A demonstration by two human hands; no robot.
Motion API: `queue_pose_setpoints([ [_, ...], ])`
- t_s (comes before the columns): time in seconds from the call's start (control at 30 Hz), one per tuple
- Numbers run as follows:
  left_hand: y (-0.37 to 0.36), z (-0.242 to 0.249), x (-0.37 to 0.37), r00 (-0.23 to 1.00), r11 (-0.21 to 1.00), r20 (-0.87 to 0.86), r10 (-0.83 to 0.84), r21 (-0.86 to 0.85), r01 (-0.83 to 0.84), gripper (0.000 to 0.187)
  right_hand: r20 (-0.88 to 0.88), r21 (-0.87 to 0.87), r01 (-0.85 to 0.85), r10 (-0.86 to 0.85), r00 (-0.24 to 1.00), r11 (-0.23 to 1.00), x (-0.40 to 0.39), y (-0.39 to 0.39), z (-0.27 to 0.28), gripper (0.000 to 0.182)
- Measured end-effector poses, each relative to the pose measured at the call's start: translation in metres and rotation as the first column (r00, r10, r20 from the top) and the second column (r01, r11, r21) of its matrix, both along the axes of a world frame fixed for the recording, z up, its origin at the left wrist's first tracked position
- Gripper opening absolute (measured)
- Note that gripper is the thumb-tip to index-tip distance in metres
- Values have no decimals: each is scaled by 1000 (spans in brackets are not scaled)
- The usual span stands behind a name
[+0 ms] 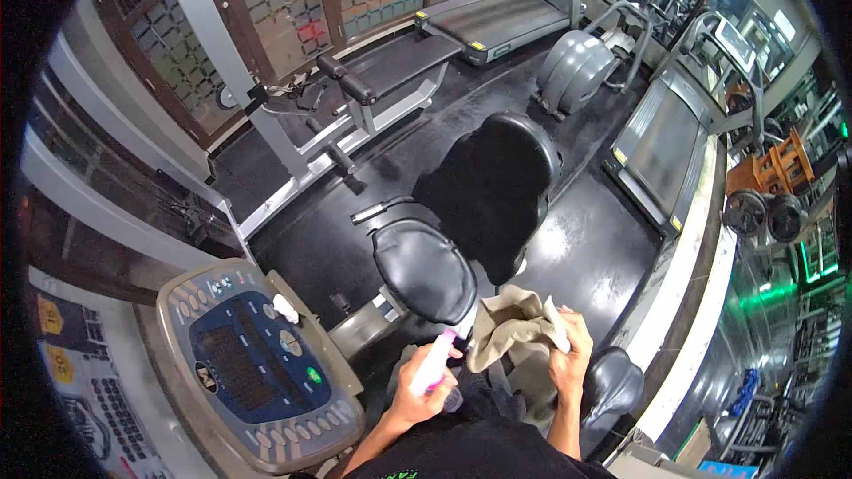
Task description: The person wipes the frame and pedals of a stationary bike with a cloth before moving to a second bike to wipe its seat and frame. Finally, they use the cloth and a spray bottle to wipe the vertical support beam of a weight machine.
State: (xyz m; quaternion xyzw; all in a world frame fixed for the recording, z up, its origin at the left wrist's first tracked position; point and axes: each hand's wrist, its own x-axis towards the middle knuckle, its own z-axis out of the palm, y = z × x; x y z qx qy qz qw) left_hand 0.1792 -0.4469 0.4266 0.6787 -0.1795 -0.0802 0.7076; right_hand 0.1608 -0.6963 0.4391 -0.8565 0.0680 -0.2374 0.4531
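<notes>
My left hand is wrapped round a white and pink spray bottle, low in the middle of the head view. Just right of it, my right hand grips the edge of a crumpled beige cloth, which hangs between the two hands. The bottle's top is close to the cloth's left side. Beyond them is a black padded seat, with a dark cover draped over a larger pad behind it.
A console with buttons stands at the lower left, a small white object on its edge. Treadmills stand right and far back. A bench and frame are at upper left. Another black pad is beside my right hand.
</notes>
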Motion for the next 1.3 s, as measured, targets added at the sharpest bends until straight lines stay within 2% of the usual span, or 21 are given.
queue_pose_setpoints([
  [0.03,-7,-3,4,1000,1000,1,14,-4,-14,44,36,14,-47,47,998,999,2,-15,-10,35],
  [0.07,-14,-6,8,999,999,0,33,-8,-33,44,65,291,-16,-4,998,957,7,-24,-18,33],
  [0.1,-23,-4,12,999,999,-3,47,7,-47,43,73,546,7,-56,996,838,13,-33,-26,32],
  [0.13,-33,-7,15,998,998,-8,63,2,-63,44,58,758,24,-104,993,652,17,-44,-35,31],
  [0.17,-42,-11,19,998,998,4,65,13,-65,44,8,934,43,-142,990,354,18,-57,-48,39],
  [0.2,-53,-14,24,997,997,24,67,26,-68,45,-35,999,35,-121,992,-4,28,-67,-48,42],
  [0.27,-79,-10,29,992,992,-28,126,10,-126,45,-93,973,76,-69,993,-219,54,-82,-35,49],
  [0.37,-109,-10,38,978,981,-78,195,27,-194,43,-80,890,61,-24,997,-452,77,-114,-69,49],
  [0.47,-127,-19,41,966,966,-15,257,9,-257,42,-20,881,175,335,942,-440,90,-134,-83,49],
  [0.5,-133,-16,40,955,956,-54,292,-9,-293,43,-102,857,271,371,923,-439,91,-135,-78,47],
  [0.6,-146,-14,37,888,893,-118,444,-26,-450,44,-144,814,401,523,840,-419,100,-140,-63,46],
  [0.63,-148,-11,36,873,881,-154,463,-33,-473,44,-26,847,333,593,805,-414,102,-141,-62,46],
  [0.67,-149,-11,32,855,862,-159,494,-40,-506,44,-73,904,311,610,789,-294,101,-141,-64,45],
  [0.73,-149,-11,30,822,826,-159,547,-61,-561,44,-153,972,230,619,770,-45,102,-141,-69,44],
  [0.77,-150,-9,29,809,811,-160,565,-73,-580,45,-164,977,212,621,766,-3,102,-143,-67,43],
  [0.9,-146,-11,20,794,796,-153,588,-63,-602,46,-90,995,48,580,810,87,101,-144,-64,43],
  [1.03,-137,-20,14,814,820,-232,533,-95,-564,41,-204,973,156,314,927,171,90,-142,-70,43],
  [1.13,-133,-23,17,815,830,-242,526,-64,-554,36,-228,973,212,221,948,94,78,-147,-71,42],
  [1.3,-132,-28,25,788,809,-269,554,-48,-585,31,-264,951,211,245,933,225,77,-152,-70,42],
])
